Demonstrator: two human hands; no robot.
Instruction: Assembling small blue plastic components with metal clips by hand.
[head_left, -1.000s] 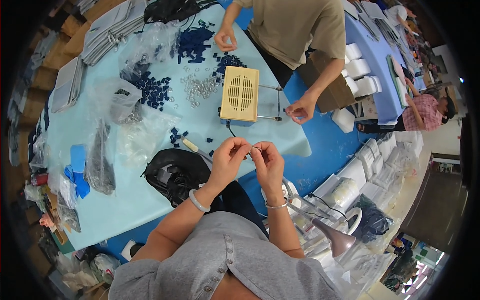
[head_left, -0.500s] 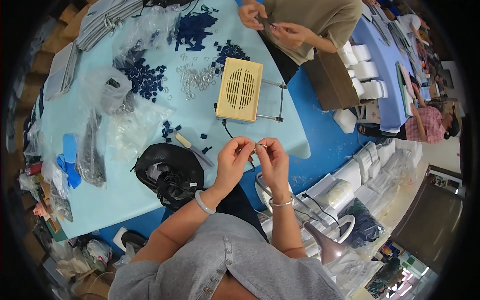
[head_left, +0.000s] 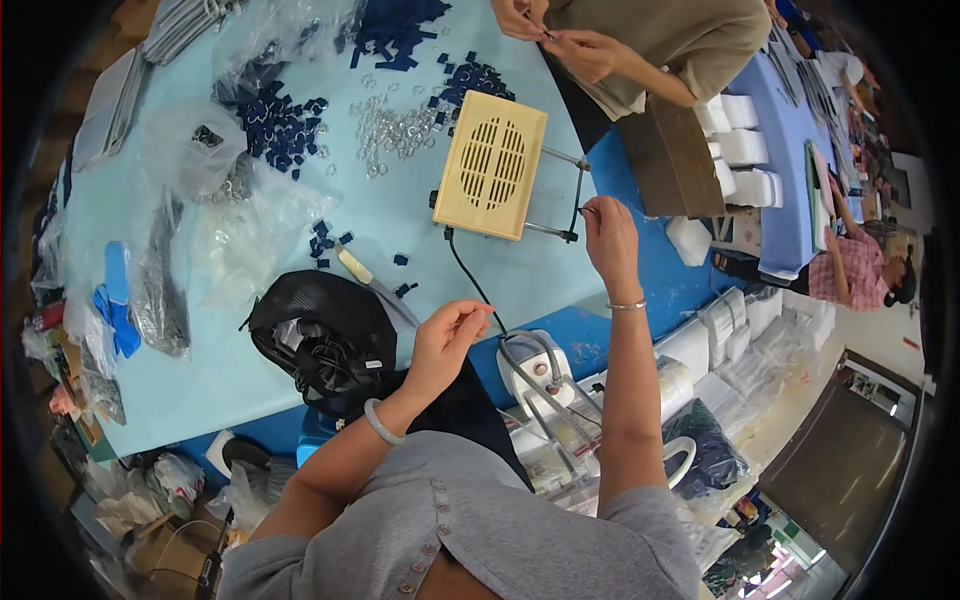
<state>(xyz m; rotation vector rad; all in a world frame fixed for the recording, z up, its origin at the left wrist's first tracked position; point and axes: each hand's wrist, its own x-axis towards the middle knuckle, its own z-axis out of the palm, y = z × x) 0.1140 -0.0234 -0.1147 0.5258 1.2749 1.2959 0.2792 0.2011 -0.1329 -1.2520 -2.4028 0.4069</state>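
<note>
Towards one o'clock of my left hand (head_left: 445, 343), on the counter (head_left: 220, 365), sits the beige vented box (head_left: 490, 165); its metal frame (head_left: 580, 184) juts out between three and four o'clock, where I have the right hand (head_left: 612, 240) with fingertips pinched close at the outer end; from this distance I cannot tell whether they grip anything; the left hand is half curled, thumb near forefinger, any hold too small to make out; clear rings (head_left: 393, 130) lie towards ten o'clock of the box; I judge the step to be fingertip work at the frame, the next move calling for a light, steady right hand.
</note>
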